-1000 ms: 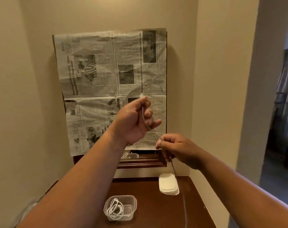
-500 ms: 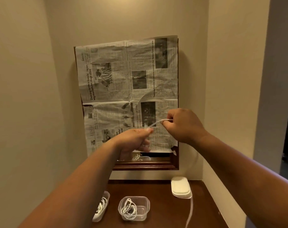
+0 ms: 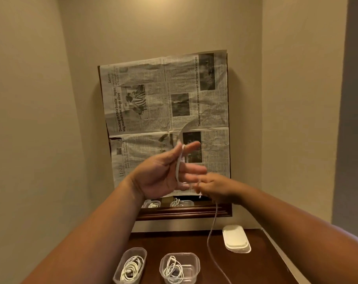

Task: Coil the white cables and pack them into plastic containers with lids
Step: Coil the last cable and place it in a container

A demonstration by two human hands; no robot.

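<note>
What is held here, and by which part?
A white cable: the left hand holds its end section against its fingers, the blurred right hand grips it lower down; the rest hangs.

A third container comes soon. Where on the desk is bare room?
Bare desk lies behind the left container and the right container, toward the wall, and right of the cable, in front of the lids. The front left is crowded.

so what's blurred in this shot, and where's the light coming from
Head view: the right hand is smeared by motion, its grip unreadable; the left hand and the cable on it are only slightly soft; the newspaper headlines stay readable. Head view again: a warm glow sits at the top of the back wall, the rest evenly dim, no glare.
</note>
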